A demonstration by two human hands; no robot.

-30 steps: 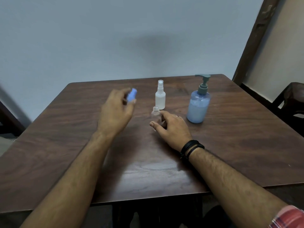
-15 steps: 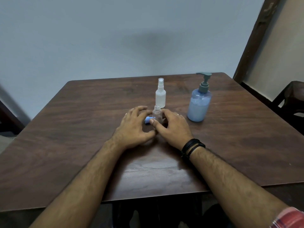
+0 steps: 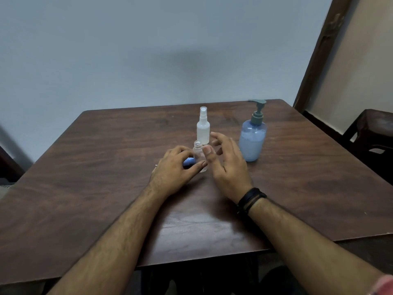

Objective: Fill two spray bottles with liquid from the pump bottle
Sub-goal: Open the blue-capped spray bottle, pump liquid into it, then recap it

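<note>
Left hand (image 3: 173, 170) grips clear bottle (image 3: 199, 155); right hand (image 3: 228, 165) open.

text: none legible | labels: none on bottles | signs: none

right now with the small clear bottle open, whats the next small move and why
Probably reach the right hand to the pump bottle and bring it beside the clear bottle. The clear bottle's neck is uncapped, its blue cap lies under the left hand, whose thumb touches the bottle, and the right hand is open and holds nothing.
</note>
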